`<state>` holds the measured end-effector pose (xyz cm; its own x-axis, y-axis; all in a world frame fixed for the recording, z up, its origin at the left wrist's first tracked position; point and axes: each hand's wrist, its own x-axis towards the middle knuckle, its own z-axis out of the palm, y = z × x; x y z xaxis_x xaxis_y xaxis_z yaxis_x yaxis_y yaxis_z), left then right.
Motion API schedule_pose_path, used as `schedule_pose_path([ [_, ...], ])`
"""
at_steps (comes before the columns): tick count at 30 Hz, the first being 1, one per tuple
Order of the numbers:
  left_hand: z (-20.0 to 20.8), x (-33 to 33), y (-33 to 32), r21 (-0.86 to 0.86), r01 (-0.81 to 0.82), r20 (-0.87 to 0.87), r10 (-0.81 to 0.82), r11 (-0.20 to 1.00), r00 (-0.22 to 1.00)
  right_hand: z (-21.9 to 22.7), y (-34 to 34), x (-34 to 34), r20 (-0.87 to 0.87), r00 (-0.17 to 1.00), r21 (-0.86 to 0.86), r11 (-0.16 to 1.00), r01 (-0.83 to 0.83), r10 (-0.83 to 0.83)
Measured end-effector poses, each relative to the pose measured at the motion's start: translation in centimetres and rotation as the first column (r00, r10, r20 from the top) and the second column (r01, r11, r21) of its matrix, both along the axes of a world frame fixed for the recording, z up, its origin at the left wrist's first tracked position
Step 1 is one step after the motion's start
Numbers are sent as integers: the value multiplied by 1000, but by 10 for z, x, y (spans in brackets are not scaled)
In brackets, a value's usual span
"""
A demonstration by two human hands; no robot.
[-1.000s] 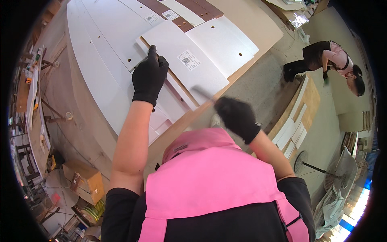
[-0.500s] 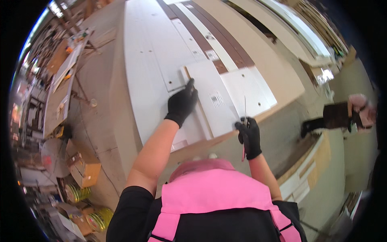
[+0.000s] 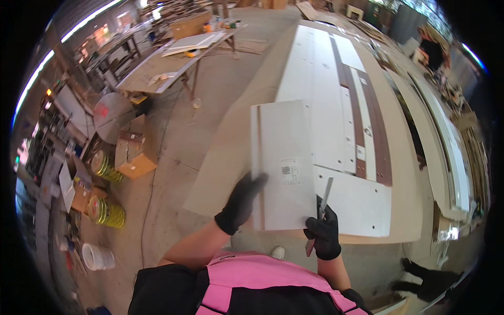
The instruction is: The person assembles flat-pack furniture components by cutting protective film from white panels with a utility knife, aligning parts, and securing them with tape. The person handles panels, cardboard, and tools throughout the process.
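Note:
A white board (image 3: 294,131) with a printed label and a groove along its left side is held up in front of me, overlapping the worktable's left edge. My left hand (image 3: 241,202), in a black glove, grips its left edge with the thumb over the face; motion smears it a little. My gloved right hand (image 3: 325,233) closes on the lower right corner. The same hand holds a slim metal tool (image 3: 326,195), its flat silvery end pointing up and a reddish end below the fist. Its exact kind is unclear.
White boards (image 3: 352,202) and brown strips (image 3: 375,131) lie on the large tan-topped table (image 3: 409,210). To the left are a side table (image 3: 142,79), a cardboard box (image 3: 135,149), yellow-green reels (image 3: 106,211) and a white bucket (image 3: 98,257). Someone's dark-clothed legs (image 3: 425,278) show lower right.
The labelled board has been lifted off the stack and swung left, with both hands on it. My view has turned left. The metal tool stays in my right hand.

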<state>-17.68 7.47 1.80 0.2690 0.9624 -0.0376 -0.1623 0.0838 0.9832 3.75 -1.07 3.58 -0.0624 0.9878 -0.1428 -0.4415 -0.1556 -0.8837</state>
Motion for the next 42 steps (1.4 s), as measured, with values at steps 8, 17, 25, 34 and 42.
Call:
schedule_pose_path([
  [8,-30,-222,-23,-237,-217,316,286,947,905,-39,82,-213,2,914,-18,914,-405,405],
  [17,-44,-466,-34,-494,-416,136,540,764,831,-77,171,-480,-238,753,-258,707,-658,614],
  [25,-104,-548,30,-750,-295,281,689,593,668,-108,255,-561,-213,666,-348,581,-736,715],
  [34,-147,-642,237,-576,-201,413,494,792,766,-193,431,-594,-471,817,-515,649,-560,331],
  [42,-124,-704,460,-547,-135,365,380,826,850,-178,628,-624,-426,886,-585,690,-425,184],
])
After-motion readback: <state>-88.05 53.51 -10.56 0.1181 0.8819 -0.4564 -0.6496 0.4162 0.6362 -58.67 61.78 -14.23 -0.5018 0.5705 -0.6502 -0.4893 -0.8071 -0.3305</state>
